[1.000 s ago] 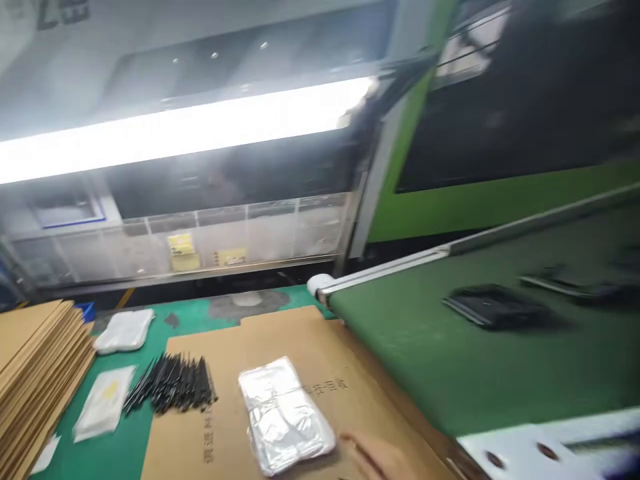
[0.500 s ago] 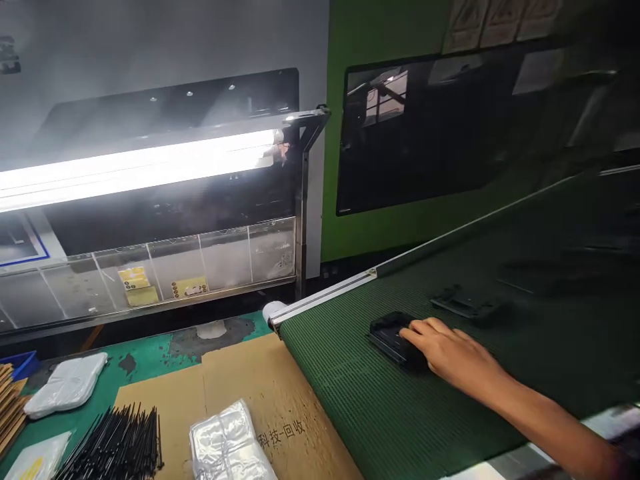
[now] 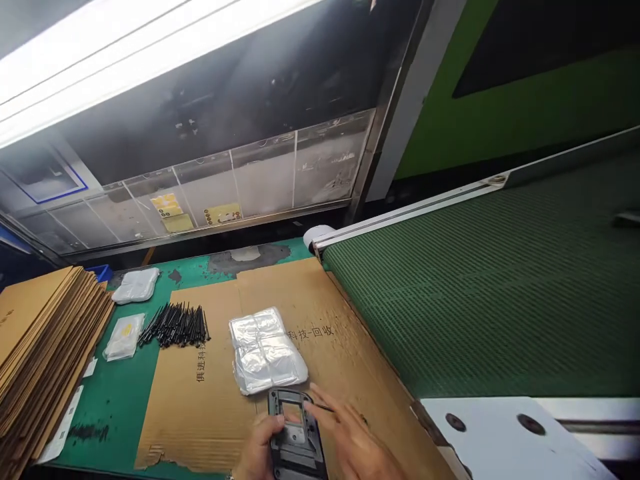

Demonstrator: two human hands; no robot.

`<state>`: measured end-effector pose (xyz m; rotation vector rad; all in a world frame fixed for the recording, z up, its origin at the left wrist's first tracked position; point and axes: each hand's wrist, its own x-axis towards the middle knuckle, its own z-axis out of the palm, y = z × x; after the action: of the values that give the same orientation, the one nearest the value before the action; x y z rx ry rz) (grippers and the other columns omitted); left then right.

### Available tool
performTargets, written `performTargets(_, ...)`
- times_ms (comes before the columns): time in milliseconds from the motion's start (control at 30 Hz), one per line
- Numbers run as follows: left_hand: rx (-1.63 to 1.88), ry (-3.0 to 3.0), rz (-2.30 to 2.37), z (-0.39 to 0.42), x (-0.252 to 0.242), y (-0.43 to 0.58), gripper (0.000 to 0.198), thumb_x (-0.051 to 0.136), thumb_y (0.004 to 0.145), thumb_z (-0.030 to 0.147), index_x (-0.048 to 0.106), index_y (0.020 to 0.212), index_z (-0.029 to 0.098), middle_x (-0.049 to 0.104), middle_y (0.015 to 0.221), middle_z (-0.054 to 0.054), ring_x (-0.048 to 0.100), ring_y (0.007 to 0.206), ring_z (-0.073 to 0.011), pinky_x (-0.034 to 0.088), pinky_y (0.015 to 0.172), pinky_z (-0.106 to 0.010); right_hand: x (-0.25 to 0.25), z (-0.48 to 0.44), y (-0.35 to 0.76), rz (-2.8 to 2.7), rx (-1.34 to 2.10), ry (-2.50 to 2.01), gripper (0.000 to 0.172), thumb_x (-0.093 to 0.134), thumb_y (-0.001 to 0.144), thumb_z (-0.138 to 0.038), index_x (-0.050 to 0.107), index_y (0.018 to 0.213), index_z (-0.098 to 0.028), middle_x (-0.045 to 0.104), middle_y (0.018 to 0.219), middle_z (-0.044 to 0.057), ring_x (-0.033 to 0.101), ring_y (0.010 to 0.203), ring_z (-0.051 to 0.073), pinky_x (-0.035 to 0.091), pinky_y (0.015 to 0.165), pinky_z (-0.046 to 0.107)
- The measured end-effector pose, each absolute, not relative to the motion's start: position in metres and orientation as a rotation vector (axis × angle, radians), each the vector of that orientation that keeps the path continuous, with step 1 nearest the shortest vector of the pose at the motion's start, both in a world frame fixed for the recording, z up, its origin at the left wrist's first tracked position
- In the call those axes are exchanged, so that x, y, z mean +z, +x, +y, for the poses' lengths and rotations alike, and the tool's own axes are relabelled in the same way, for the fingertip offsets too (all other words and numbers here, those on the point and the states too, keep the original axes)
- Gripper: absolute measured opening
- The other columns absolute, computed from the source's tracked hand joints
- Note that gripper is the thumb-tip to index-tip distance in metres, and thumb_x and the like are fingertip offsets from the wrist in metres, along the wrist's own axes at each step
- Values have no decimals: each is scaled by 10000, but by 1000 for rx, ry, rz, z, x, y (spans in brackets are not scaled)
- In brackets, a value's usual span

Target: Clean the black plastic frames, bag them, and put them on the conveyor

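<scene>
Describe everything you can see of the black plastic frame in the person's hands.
The black plastic frame is a rectangular moulded part with a matte look, a rectangular window near its far end, and recessed detail below that. The cardboard sheet shows through the window. It is held above that sheet, its long side pointing away from the person. The left hand grips its left edge, and fingers of the right hand lie against its right side. Its far end meets the foil pack's near edge, though contact is unclear.

Matt black plastic frame, glossy silver foil pack, rough corrugated cardboard
</scene>
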<state>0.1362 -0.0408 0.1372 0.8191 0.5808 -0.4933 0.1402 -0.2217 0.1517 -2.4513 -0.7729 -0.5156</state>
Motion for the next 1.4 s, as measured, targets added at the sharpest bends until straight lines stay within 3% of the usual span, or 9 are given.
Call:
performTargets(100, -447, 799, 714, -20, 136, 132, 299, 745, 531, 267, 627, 761, 117, 630, 626, -22, 578, 654, -189, 443, 658, -301, 86, -233, 157, -370, -535, -2509, 388, 290, 875, -178, 516, 1186, -133, 596, 1051, 148, 580, 960, 240, 515, 772, 362)
performTargets(200, -403, 717, 863, -9, 150, 129, 216, 642, 619, 176, 612, 824, 114, 660, 651, -48, 605, 629, -203, 442, 623, -300, 41, -248, 169, -221, -464, -2538, 263, 400, 835, -267, 607, 948, -150, 619, 845, 136, 593, 765, 264, 502, 617, 382)
performTargets(300, -369, 649, 1014, -4, 167, 130, 118, 515, 755, 108, 589, 845, 88, 670, 655, -85, 613, 567, -183, 408, 520, -251, 26, -252, 168, -147, -359, -2519, 276, 427, 869, -367, 567, 757, -158, 609, 812, 94, 577, 765, 224, 468, 627, 356)
performTargets(467, -372, 578, 1112, 5, 179, 137, 103, 487, 817, 114, 550, 739, 90, 636, 563, -71, 554, 450, -130, 364, 439, -206, 62, -220, 152, -130, -206, -2366, 435, 206, 948, -464, 468, 720, -204, 560, 578, 32, 556, 538, 168, 466, 518, 282)
performTargets(700, -358, 380, 1114, 3, 199, 143, 74, 485, 795, 91, 552, 767, 76, 632, 593, -75, 534, 481, -124, 418, 501, -214, 144, -149, 119, -482, -197, -2114, 220, 252, 993, -272, 458, 1002, -197, 579, 640, -9, 572, 508, 121, 460, 474, 183)
performTargets(1067, -445, 211, 1027, 2, 203, 133, 174, 427, 799, 150, 556, 751, 44, 568, 555, -84, 485, 505, -135, 404, 516, -216, 156, -132, 115, -803, -485, -2019, 282, 343, 948, -167, 503, 716, -186, 483, 544, -11, 486, 450, 116, 341, 441, 221)
performTargets(1200, -517, 208, 958, 2, 200, 119, 92, 481, 733, 95, 555, 780, 69, 605, 612, -51, 513, 539, -106, 416, 578, -193, 166, -141, 129, -705, -495, -2076, 284, 343, 961, -208, 482, 714, -187, 489, 541, -17, 502, 436, 105, 347, 414, 193)
performTargets(1333, -743, 291, 836, 4, 199, 110, 180, 500, 667, 77, 584, 800, -8, 632, 661, -126, 574, 567, -164, 409, 535, -243, 167, -155, 138, -592, -450, -2112, 312, 321, 984, -279, 464, 718, -201, 451, 482, -54, 453, 360, 90, 349, 360, 172)
performTargets(1400, -747, 362, 760, 6, 197, 109, 160, 529, 648, 73, 601, 778, 16, 635, 636, -100, 579, 557, -165, 388, 509, -242, 170, -161, 137, -590, -418, -2091, 278, 318, 984, -269, 464, 756, -207, 434, 476, -63, 430, 350, 91, 345, 348, 173)
